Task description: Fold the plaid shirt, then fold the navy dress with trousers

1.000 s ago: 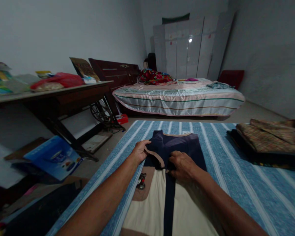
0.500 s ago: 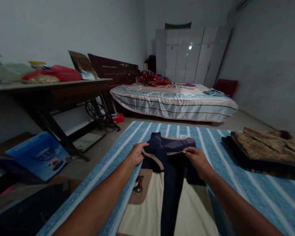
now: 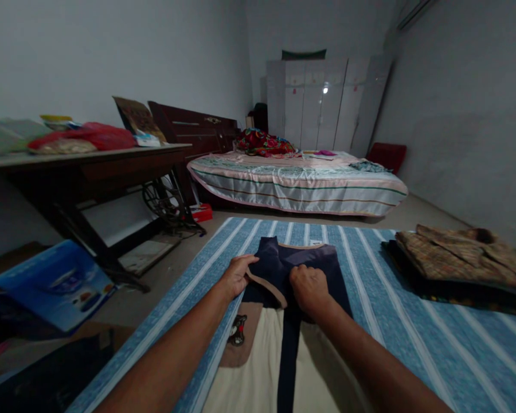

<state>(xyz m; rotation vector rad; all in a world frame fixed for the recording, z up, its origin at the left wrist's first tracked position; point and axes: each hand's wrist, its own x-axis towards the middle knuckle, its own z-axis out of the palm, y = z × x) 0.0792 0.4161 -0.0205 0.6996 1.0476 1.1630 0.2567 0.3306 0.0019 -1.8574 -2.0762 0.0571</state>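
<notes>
A navy, cream and tan garment (image 3: 269, 347) lies front up on the blue striped cloth, with a tan pocket bearing a bear patch on its left side. My left hand (image 3: 236, 275) pinches the navy fabric at the garment's upper left, beside a tan-trimmed edge. Curled down onto the navy part near the upper middle is my right hand (image 3: 310, 289). It is closed on the fabric there, though its fingertips are hidden. The garment's lower end runs out of view.
Folded clothes (image 3: 460, 258) are stacked to the right on the striped cloth (image 3: 413, 327). A blue box (image 3: 60, 287) and dark cloth (image 3: 55, 370) lie at left, below a sewing-machine table (image 3: 112, 158). Behind stands a bed (image 3: 301, 183).
My right hand has moved left, from the right tan-trimmed edge to the garment's middle, bringing fabric over with it. My left hand keeps its hold. The view has shifted slightly.
</notes>
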